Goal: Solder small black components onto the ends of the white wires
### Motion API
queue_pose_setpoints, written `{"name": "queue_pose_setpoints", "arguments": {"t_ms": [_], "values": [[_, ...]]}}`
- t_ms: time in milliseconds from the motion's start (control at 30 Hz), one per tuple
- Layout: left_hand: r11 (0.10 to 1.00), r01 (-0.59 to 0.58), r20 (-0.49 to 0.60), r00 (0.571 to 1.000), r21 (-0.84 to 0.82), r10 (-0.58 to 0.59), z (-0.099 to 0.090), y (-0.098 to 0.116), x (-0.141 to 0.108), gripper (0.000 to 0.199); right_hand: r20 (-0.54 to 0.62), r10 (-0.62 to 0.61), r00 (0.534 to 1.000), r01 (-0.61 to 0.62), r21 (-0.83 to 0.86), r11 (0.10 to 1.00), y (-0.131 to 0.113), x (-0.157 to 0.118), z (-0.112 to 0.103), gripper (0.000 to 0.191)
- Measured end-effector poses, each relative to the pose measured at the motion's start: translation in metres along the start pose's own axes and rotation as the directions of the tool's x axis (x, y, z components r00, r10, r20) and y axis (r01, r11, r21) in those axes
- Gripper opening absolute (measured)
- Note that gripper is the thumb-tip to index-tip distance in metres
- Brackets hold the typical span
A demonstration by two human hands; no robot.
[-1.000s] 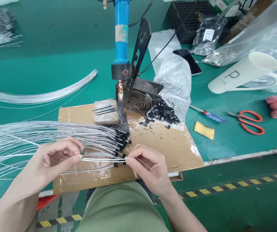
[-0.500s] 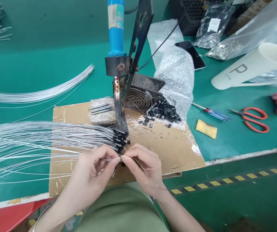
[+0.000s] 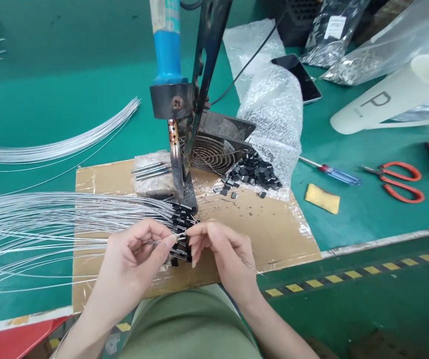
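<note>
I see black-tipped wires [image 3: 124,209] bundled and loose black caps [image 3: 254,172] unfitted; my left hand [image 3: 135,259] pinches a wire [image 3: 181,235], but how my right hand [image 3: 233,254] grips I cannot tell.

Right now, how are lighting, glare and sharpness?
In the head view, lighting is fairly even, though the green tabletop darkens toward the top; head view, glare speckles the crinkled clear bubble wrap and the right edge of the brown cardboard sheet; head view, fine detail between the bare left hand and bare right hand is hard to resolve.
</note>
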State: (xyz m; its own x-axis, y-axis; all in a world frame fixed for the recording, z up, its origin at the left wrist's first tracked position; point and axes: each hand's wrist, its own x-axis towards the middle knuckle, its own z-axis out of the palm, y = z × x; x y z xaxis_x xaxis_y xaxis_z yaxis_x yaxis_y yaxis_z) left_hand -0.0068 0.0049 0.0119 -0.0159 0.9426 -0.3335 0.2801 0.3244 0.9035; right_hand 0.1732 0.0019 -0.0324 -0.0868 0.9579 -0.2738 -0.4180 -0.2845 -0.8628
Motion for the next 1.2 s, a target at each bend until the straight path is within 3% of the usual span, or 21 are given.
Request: {"name": "queue_pose_setpoints", "arguments": {"t_ms": [267, 567, 833, 1033, 1200], "values": [[1.0, 0.007, 0.031, 0.999, 0.022, -0.007, 0.001, 0.002, -0.003, 0.017, 0.049, 0.065, 0.997, -0.068, 0.06, 0.996, -0.004, 0.0, 0.012, 0.011], [0.999, -0.03, 0.027, 0.999, 0.045, 0.029, 0.004, 0.003, -0.006, 0.017, 0.055, 0.123, 0.991, -0.129, 0.124, 0.984, -0.001, 0.001, 0.011, 0.01], [0.999, 0.042, -0.036, 0.999, 0.02, -0.041, 0.01, 0.015, -0.012, 0.016, 0.1, 0.167, 0.981, -0.182, 0.168, 0.969, -0.003, 0.005, 0.008, 0.01], [0.997, 0.037, -0.005, 0.999, 0.067, -0.037, 0.007, 0.018, -0.011, 0.019, 0.135, 0.244, 0.96, -0.268, 0.208, 0.941, -0.008, 0.007, 0.005, 0.012], [0.997, 0.047, 0.031, 0.998, 0.06, -0.049, 0.003, 0.014, -0.008, 0.019, 0.15, 0.233, 0.961, -0.262, 0.215, 0.941, -0.007, 0.006, 0.005, 0.012]]}}
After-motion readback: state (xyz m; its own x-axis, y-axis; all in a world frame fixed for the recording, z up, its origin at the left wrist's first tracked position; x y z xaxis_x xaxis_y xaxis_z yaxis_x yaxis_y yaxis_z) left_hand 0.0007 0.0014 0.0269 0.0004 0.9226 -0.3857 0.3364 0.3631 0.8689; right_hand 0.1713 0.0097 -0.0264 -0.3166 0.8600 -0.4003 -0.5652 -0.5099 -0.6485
